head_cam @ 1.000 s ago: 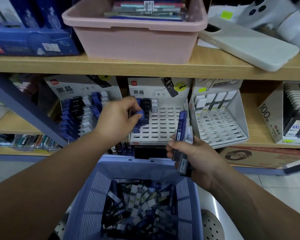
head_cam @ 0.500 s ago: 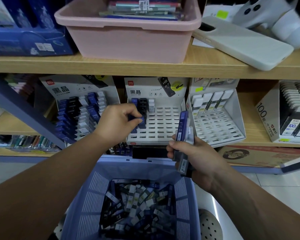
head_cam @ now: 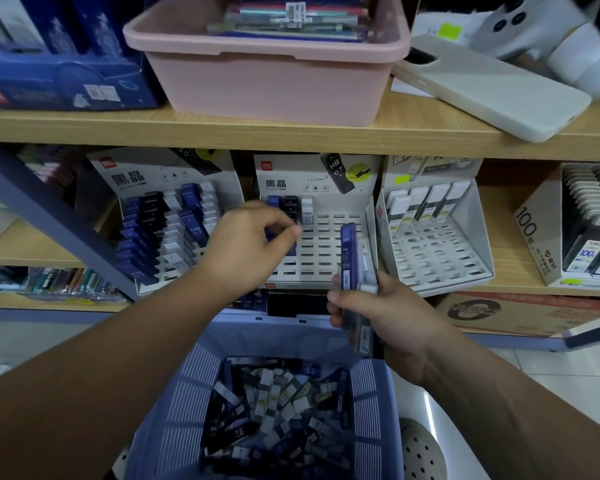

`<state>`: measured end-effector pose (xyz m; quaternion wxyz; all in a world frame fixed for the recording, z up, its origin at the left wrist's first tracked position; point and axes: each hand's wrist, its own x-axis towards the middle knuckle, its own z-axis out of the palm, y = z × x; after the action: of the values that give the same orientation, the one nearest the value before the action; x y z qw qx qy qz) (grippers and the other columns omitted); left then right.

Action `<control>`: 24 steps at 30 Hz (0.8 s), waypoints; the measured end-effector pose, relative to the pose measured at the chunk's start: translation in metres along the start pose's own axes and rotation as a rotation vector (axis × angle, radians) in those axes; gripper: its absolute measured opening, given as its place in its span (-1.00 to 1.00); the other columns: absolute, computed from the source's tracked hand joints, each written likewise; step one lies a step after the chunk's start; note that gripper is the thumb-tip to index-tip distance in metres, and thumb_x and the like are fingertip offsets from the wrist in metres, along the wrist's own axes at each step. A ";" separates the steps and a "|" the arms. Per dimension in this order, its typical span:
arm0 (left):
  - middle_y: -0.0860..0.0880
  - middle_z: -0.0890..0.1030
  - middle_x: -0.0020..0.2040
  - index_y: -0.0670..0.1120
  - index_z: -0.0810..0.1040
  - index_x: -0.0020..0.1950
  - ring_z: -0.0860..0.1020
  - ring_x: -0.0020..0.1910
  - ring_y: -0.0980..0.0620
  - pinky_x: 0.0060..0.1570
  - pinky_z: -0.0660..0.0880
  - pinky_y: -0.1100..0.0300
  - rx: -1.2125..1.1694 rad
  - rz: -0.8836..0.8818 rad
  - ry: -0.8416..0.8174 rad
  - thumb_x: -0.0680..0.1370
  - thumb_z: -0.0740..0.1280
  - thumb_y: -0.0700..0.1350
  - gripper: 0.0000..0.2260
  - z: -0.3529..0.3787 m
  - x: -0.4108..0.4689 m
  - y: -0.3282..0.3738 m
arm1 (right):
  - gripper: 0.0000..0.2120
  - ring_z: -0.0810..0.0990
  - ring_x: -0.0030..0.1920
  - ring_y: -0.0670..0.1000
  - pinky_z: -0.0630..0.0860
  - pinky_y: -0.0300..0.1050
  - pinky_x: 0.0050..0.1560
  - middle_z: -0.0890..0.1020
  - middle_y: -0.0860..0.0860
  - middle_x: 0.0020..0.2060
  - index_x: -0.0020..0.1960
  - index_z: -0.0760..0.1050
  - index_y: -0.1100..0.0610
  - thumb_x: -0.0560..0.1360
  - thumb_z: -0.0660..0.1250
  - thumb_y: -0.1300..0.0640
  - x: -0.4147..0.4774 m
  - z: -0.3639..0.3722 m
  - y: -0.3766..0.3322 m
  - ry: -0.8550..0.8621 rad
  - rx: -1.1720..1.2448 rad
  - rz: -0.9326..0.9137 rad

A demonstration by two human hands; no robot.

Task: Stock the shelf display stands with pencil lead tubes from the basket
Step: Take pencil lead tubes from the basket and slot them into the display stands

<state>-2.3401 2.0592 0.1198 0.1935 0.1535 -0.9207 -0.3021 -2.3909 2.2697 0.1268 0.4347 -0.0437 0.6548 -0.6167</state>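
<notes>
Left hand (head_cam: 246, 244) grip pinched on blue tube (head_cam: 289, 244) at middle display stand (head_cam: 329, 251). Right hand (head_cam: 388, 317) grip clamped on tube bundle (head_cam: 355, 271) above basket (head_cam: 194, 386).

Single head-worn view, forward and down, close over basket (head_cam: 201, 386) and shelf (head_cam: 222, 133).

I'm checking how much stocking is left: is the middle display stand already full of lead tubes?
No. The middle display stand holds tubes only along its top-left corner, and most of its slots to the right and below show bare.
</notes>
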 end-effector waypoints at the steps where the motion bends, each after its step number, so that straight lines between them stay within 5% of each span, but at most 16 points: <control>1: 0.06 0.63 -0.21 0.03 0.69 -0.07 0.53 -0.28 0.23 -0.24 0.46 0.32 -0.160 -0.131 -0.029 0.56 0.40 0.04 -0.88 -0.002 -0.005 0.013 | -0.77 0.61 -0.22 0.04 0.49 -0.09 -0.19 0.66 0.11 -0.23 0.11 0.55 0.20 0.48 0.47 0.24 -0.001 0.002 0.001 -0.015 -0.065 -0.011; 4: -0.02 0.66 -0.21 0.01 0.66 -0.05 0.54 -0.41 0.14 -0.43 0.45 0.25 -0.573 -0.460 -0.141 0.54 0.42 0.07 -0.85 -0.003 -0.025 0.040 | -0.80 0.62 -0.27 0.04 0.51 -0.07 -0.20 0.66 0.09 -0.30 0.03 0.53 0.18 0.46 0.49 0.22 -0.002 0.013 0.007 -0.053 -0.235 -0.028; 9: -0.18 0.70 -0.14 -0.15 0.60 0.09 0.60 -0.38 0.00 -0.36 0.55 0.12 -0.727 -0.645 -0.111 0.51 0.49 -0.17 -0.80 -0.009 -0.049 0.039 | -0.77 0.62 -0.31 -0.02 0.52 -0.14 -0.26 0.65 0.05 -0.30 0.07 0.54 0.17 0.45 0.49 0.22 -0.003 0.031 0.015 -0.089 -0.334 -0.031; 17: -0.13 0.68 -0.21 -0.14 0.63 0.03 0.61 -0.38 0.01 -0.35 0.57 0.14 -0.702 -0.689 0.006 0.53 0.45 -0.20 -0.90 -0.045 -0.067 0.022 | -0.83 0.57 -0.25 0.02 0.52 -0.07 -0.10 0.62 0.03 -0.30 0.04 0.58 0.13 0.49 0.50 0.14 -0.006 0.067 0.016 -0.245 -0.229 -0.033; 24: -0.21 0.69 -0.19 -0.13 0.61 0.13 0.61 -0.36 -0.03 -0.34 0.54 0.11 -0.853 -0.715 0.016 0.60 0.30 -0.28 -0.83 -0.072 -0.081 -0.001 | -0.88 0.57 -0.30 0.00 0.54 -0.16 -0.28 0.63 0.03 -0.30 0.02 0.60 0.12 0.50 0.45 0.14 -0.008 0.093 0.009 -0.257 0.028 0.044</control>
<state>-2.2363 2.0548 0.1514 0.1307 0.3668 -0.6059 -0.6937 -2.3241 2.2050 0.1359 0.5290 -0.1019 0.5858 -0.6055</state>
